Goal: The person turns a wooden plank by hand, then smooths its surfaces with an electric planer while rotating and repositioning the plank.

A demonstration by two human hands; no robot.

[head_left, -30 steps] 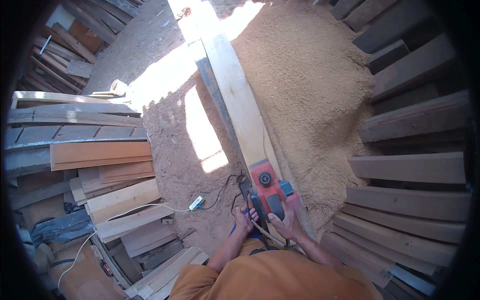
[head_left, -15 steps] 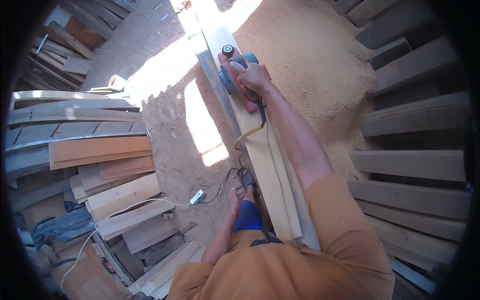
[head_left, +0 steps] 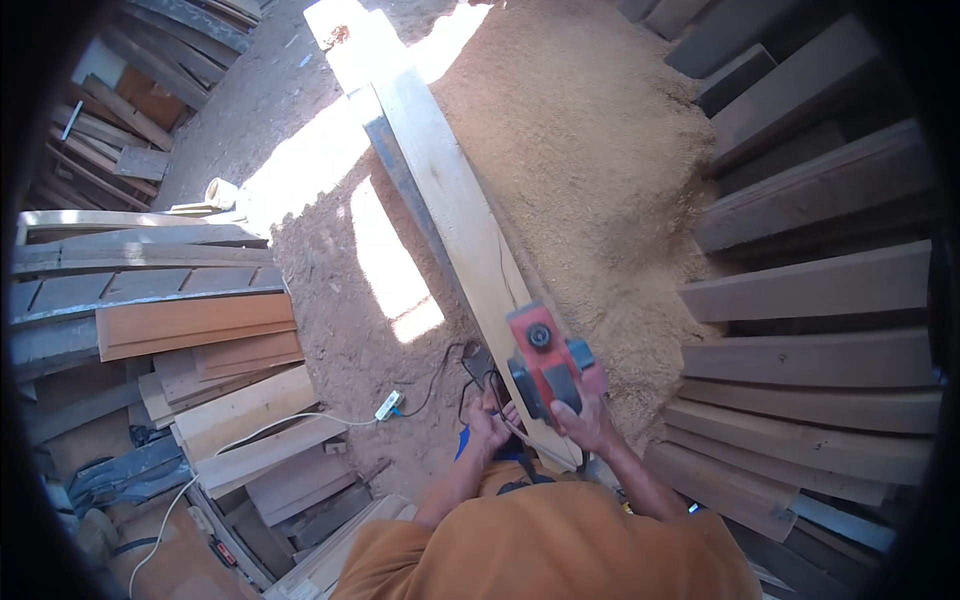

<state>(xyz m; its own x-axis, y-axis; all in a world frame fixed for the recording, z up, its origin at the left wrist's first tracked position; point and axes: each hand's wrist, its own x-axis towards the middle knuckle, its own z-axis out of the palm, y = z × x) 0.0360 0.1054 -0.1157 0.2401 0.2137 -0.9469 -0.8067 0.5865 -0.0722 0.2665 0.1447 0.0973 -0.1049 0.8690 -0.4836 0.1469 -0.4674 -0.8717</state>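
Note:
My right hand (head_left: 585, 420) is closed round the rear handle of a red electric planer (head_left: 541, 345) with a black front knob. The planer rests on the near part of a long pale plank (head_left: 450, 205), which has a dark crack along it. Beside the plank's left edge, close to my body, my left hand (head_left: 487, 428) is closed on the planer's power cord (head_left: 466, 392); its fingertips are partly hard to make out. Beneath the plank runs a grey support beam (head_left: 400, 165).
Sawdust (head_left: 590, 170) is heaped right of the plank. Thick boards (head_left: 810, 285) are stacked along the right side, and more boards (head_left: 200, 325) lie at the left. A white extension socket (head_left: 389, 405) with its cable lies on the ground to the left.
My right hand has drawn the planer back along the plank, from its far part to the near end by my body. My left hand has risen from beside my leg to the cord.

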